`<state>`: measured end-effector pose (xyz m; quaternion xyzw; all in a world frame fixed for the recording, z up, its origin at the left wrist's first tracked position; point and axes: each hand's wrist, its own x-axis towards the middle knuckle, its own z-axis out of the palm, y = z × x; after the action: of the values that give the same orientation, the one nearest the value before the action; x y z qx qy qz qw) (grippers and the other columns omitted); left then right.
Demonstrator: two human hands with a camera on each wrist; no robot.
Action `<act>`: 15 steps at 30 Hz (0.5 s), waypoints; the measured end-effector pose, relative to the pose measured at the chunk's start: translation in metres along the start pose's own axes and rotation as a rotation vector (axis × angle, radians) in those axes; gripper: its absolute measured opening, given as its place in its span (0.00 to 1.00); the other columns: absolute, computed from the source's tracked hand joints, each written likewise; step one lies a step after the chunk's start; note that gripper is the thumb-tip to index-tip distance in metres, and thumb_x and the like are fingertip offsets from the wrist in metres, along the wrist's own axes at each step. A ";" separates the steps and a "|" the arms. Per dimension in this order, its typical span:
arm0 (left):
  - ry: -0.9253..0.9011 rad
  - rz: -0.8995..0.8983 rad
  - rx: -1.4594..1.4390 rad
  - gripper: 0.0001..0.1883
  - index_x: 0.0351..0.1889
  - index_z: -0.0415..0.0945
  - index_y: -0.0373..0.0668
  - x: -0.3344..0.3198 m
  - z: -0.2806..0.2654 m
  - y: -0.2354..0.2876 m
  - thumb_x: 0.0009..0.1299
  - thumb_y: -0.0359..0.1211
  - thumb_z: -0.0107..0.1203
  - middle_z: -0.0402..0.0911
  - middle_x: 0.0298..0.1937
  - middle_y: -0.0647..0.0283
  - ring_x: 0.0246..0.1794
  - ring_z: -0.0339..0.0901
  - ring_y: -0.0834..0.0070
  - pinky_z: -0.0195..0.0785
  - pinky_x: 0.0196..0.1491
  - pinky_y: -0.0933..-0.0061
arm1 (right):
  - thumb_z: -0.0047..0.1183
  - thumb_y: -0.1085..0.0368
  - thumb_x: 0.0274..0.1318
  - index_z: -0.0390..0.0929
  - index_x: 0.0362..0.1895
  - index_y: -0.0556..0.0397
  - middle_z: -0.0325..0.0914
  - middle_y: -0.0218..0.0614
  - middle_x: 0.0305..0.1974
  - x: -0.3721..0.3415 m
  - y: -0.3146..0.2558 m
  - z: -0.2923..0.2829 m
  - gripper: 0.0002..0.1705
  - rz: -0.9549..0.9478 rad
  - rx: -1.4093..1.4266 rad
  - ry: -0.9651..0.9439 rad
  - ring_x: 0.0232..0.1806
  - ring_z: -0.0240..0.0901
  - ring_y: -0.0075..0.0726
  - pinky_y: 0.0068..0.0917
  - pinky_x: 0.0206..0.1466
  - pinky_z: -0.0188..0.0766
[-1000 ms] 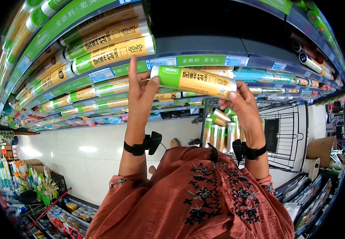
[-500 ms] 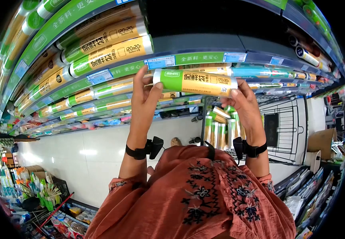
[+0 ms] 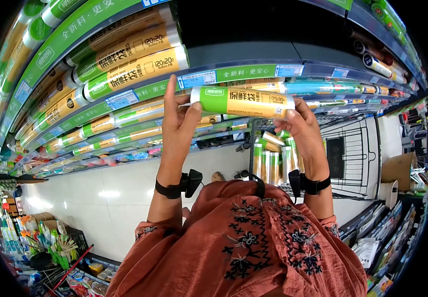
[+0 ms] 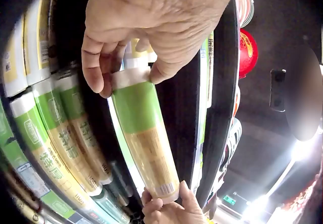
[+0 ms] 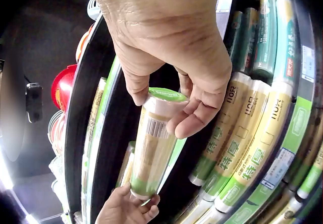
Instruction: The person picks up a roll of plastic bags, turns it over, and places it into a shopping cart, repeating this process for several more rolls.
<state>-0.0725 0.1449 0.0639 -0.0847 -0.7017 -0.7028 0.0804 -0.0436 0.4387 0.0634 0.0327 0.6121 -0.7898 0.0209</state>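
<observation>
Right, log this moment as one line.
left hand: pinches green-banded end of roll | right hand: pinches opposite end | roll: held before stocked shelves | cart: holds more rolls

roll: fine print too small | price tag: lettering blurred | cart: partly hidden

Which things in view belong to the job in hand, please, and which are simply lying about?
Likely in the job:
held roll
left hand
right hand
shopping cart
rolls in cart

Apparently just about:
cardboard box
red item
</observation>
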 end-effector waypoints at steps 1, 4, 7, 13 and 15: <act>0.000 0.001 -0.001 0.39 0.82 0.45 0.44 0.001 0.000 0.000 0.77 0.32 0.54 0.75 0.54 0.55 0.48 0.78 0.74 0.73 0.46 0.74 | 0.58 0.58 0.65 0.71 0.60 0.60 0.80 0.42 0.46 0.000 0.000 0.000 0.26 0.000 -0.003 0.000 0.41 0.82 0.34 0.30 0.44 0.82; 0.004 0.008 -0.007 0.41 0.83 0.43 0.44 0.004 -0.001 -0.001 0.76 0.32 0.54 0.76 0.53 0.55 0.46 0.77 0.75 0.73 0.45 0.74 | 0.58 0.58 0.65 0.70 0.60 0.60 0.80 0.42 0.47 -0.001 -0.001 0.003 0.25 0.010 -0.006 0.008 0.41 0.82 0.34 0.30 0.44 0.82; 0.020 0.008 0.000 0.42 0.83 0.42 0.45 0.005 -0.004 -0.003 0.76 0.32 0.55 0.76 0.53 0.56 0.44 0.77 0.76 0.72 0.45 0.74 | 0.57 0.58 0.66 0.70 0.60 0.60 0.80 0.42 0.47 0.000 0.002 0.003 0.25 -0.001 -0.004 0.009 0.41 0.82 0.33 0.30 0.45 0.81; 0.051 -0.014 -0.023 0.43 0.83 0.42 0.47 0.001 -0.012 -0.006 0.75 0.33 0.57 0.76 0.52 0.54 0.43 0.76 0.77 0.72 0.46 0.75 | 0.57 0.58 0.67 0.70 0.58 0.58 0.79 0.41 0.47 0.006 0.006 0.007 0.23 0.012 -0.005 -0.024 0.42 0.81 0.34 0.30 0.44 0.81; 0.065 -0.024 -0.040 0.44 0.83 0.41 0.46 -0.001 -0.014 -0.005 0.75 0.33 0.57 0.76 0.52 0.53 0.44 0.76 0.77 0.72 0.46 0.74 | 0.57 0.58 0.67 0.70 0.58 0.58 0.79 0.41 0.47 0.007 0.006 0.011 0.23 0.012 -0.003 -0.037 0.42 0.81 0.34 0.31 0.44 0.81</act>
<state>-0.0728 0.1305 0.0589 -0.0548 -0.6856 -0.7199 0.0930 -0.0507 0.4270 0.0595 0.0217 0.6128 -0.7891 0.0367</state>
